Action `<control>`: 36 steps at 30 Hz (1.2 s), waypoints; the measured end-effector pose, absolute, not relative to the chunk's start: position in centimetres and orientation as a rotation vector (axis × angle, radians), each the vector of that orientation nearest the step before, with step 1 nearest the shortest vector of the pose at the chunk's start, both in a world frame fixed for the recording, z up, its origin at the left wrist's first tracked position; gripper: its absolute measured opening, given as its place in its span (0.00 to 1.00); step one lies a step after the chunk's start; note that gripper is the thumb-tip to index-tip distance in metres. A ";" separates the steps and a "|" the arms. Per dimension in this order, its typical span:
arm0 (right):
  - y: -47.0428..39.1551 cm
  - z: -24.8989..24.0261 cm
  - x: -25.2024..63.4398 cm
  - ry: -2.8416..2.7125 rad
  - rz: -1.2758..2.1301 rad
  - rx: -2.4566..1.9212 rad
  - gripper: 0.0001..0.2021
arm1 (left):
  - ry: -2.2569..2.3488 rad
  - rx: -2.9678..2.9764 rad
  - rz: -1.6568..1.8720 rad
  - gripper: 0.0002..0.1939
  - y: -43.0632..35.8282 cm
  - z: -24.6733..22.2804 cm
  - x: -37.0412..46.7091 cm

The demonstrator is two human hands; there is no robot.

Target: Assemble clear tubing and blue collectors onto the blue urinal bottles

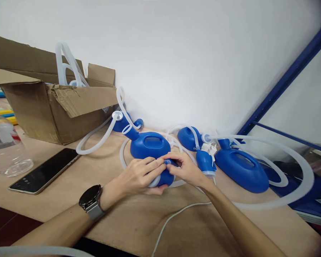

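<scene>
My left hand [143,175] wraps round a small blue plastic urinal funnel [167,177] with a whitish rim, its fingers over the top and side. On the same funnel, my right hand [186,167] pinches with thumb and fingertips at a small blue nub on its upper side. Just behind my hands stands a blue urinal bottle [149,145] with a moulded handle and an uncapped neck tilted to the left. To the right, another blue funnel [205,160] with a white rim hangs on a clear tube, close to a blue bottle [242,169] lying on the table.
An open cardboard box [77,103] with clear tubes sticking out stands at the back left. Before it lie a phone [45,170] and a clear plastic jar [6,150]. A white cable [173,216] crosses the table [123,225]. Blue shelf framing [286,76] rises on the right.
</scene>
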State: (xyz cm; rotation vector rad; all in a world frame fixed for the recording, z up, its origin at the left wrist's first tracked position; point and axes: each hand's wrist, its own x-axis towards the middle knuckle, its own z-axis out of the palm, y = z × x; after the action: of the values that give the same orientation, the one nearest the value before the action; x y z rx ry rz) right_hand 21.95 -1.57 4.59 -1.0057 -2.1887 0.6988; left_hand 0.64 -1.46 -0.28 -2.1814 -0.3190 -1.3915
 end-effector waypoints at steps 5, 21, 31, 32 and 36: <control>-1.6 4.6 22.0 -2.225 0.658 -0.998 0.13 | -0.348 -2.212 -1.328 0.22 -1.4 -0.3 0.5; -1.8 4.7 22.2 -2.312 0.569 -0.902 0.15 | -0.340 -2.167 -1.341 0.23 -1.5 -0.4 0.7; -2.4 5.0 21.7 -2.264 0.529 -0.924 0.13 | -0.450 -2.169 -1.235 0.22 -1.8 -0.3 0.4; -2.4 5.0 21.7 -2.265 0.540 -0.945 0.14 | -0.463 -2.178 -1.220 0.22 -1.8 -0.3 0.3; -2.4 5.3 22.0 -2.301 0.594 -1.016 0.19 | -0.452 -2.199 -1.194 0.21 -2.0 -0.2 0.1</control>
State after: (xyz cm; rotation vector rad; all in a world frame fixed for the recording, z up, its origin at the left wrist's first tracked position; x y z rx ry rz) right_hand 22.05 -2.39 5.33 -1.0164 -2.3011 0.5937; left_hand 0.10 -1.99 -0.22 -2.1994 -0.4516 -1.1936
